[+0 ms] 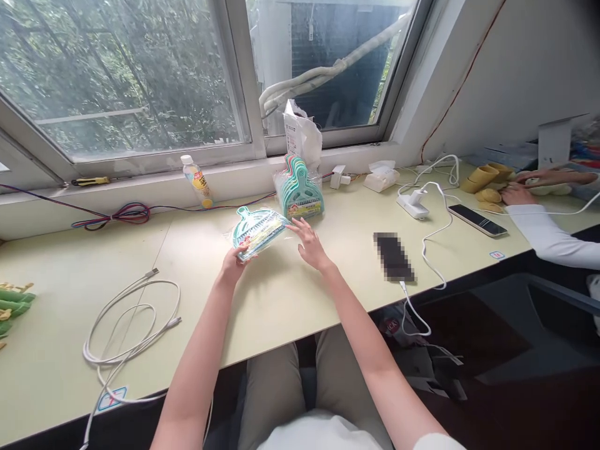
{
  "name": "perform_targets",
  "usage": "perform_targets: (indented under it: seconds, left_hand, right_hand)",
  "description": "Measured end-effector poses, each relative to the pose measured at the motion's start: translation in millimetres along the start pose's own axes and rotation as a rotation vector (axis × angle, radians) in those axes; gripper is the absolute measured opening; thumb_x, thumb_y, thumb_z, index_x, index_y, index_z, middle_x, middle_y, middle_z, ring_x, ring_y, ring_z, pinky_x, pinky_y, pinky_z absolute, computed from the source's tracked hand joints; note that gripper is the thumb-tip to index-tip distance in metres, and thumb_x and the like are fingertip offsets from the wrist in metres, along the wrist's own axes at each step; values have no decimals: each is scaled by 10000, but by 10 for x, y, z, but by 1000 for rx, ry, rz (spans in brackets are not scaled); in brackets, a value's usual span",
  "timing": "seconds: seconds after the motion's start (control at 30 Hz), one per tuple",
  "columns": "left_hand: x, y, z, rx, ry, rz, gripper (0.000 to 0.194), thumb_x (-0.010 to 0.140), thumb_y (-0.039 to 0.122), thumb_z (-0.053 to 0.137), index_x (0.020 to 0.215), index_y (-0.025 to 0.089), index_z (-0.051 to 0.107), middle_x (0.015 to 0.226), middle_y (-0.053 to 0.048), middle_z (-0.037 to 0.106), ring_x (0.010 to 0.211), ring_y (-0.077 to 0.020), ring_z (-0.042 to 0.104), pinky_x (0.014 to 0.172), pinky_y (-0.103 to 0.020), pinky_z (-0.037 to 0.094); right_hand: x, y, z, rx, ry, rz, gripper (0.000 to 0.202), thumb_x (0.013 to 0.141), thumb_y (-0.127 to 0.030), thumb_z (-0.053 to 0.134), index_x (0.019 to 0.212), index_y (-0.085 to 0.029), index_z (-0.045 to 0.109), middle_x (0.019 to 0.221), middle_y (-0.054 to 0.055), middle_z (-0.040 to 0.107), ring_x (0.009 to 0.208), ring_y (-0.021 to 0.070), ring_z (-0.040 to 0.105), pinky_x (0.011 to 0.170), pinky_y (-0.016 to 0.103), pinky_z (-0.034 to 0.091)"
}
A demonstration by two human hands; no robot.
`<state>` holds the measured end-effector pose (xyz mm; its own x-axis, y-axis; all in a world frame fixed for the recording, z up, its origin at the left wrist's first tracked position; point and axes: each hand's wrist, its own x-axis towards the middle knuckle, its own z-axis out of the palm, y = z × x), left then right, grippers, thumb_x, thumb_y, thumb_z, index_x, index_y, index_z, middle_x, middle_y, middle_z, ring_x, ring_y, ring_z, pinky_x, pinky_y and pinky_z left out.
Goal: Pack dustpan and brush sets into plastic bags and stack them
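A teal mini dustpan and brush set in clear plastic wrap is held tilted just above the table, its handle pointing away from me. My left hand grips its near left corner, thumb on top. At the right corner of the wrap, my right hand has its fingers stretched out and apart, the tips touching or very close to the plastic. Just behind stands a row of similar wrapped dustpan sets, mostly teal with a red one among them, leaning together against the sill.
A drink bottle, a bundled cable and a white paper bag line the window side. A coiled white cable lies left; a charging phone and a charger lie right. Another person's hands handle yellowish items.
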<state>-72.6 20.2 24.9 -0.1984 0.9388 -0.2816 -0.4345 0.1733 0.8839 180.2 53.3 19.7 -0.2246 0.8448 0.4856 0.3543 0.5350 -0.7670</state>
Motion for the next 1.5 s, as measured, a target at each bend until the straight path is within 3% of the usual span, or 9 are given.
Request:
perform_targets:
  seconds: [0.1, 0.23, 0.43, 0.6, 0.77, 0.87, 1.03, 1.27, 1.5]
  left_hand:
    - [-34, 35, -2, 30, 35, -42, 346, 758, 48, 624, 1097, 113, 649, 803, -70, 696, 546, -149, 627, 377, -208, 430]
    - [-49, 29, -5, 96, -112, -114, 252, 787, 30, 618, 1026, 96, 664, 767, -78, 687, 526, -131, 607, 339, -183, 376]
    - [-57, -17, -55, 195, -258, -204, 321, 794, 60, 691, 1115, 81, 681, 844, -142, 745, 534, -140, 602, 411, -223, 461]
    - [-52, -52, -83, 251, -345, -175, 319, 800, 131, 744, 1115, 122, 697, 904, -158, 764, 555, -169, 655, 401, -219, 442]
    - [-61, -75, -96, 247, -352, -160, 430, 751, 179, 824, 1154, 160, 676, 882, -142, 762, 546, -183, 669, 419, -224, 447]
    - [-92, -47, -74, 299, -363, -157, 502, 765, 329, 844, 1210, 174, 671, 923, -152, 763, 647, -232, 719, 505, -268, 525]
    - [-122, -36, -51, 285, -456, -52, 601, 832, 605, 720, 1275, 202, 668, 1190, -194, 719, 1040, -346, 715, 652, -378, 620]
    - [30, -248, -16, 413, -132, 153, 551, 747, 267, 864, 1206, 145, 583, 1007, -114, 729, 768, -220, 679, 625, -302, 561]
    - [348, 13, -278, 693, 247, 232, 382, 916, 184, 643, 1282, 126, 550, 1048, -107, 694, 731, -149, 659, 570, -222, 503]
  right_hand:
    - [19, 49, 25, -56, -18, -32, 308, 859, -117, 698, 1058, -335, 788, 1404, 16, 658, 1460, 295, 450, 1231, 580, 298]
    - [53, 89, 29, 0, 162, -36, 112, 864, -245, 766, 767, -301, 779, 1269, 34, 713, 1369, 298, 519, 1196, 539, 339]
    - [60, 106, 88, 149, 145, 24, 146, 884, -341, 729, 763, -261, 744, 1161, 64, 711, 1166, 272, 641, 1113, 471, 436]
    - [35, 209, 205, 235, 205, 171, 83, 819, -298, 738, 876, -239, 750, 1337, 89, 611, 1243, 255, 600, 1092, 413, 482]
    - [6, 259, 227, 604, 107, 528, 577, 707, -202, 772, 1270, -269, 668, 1165, 46, 741, 1019, 202, 695, 968, 394, 573]
    - [7, 253, 208, 783, 32, 626, 444, 672, -175, 763, 1113, -214, 736, 901, 5, 770, 823, 177, 702, 843, 352, 607]
    - [12, 269, 226, 813, 171, 648, 304, 641, -118, 725, 934, -194, 759, 829, -15, 767, 731, 145, 687, 761, 299, 612]
    - [0, 319, 347, 723, 161, 646, 391, 701, -177, 742, 1089, -208, 705, 946, 20, 764, 838, 176, 715, 804, 345, 625]
    - [-4, 331, 481, 599, -41, 501, 550, 909, -414, 623, 1443, -335, 514, 1579, 79, 458, 1310, 251, 576, 930, 390, 610]
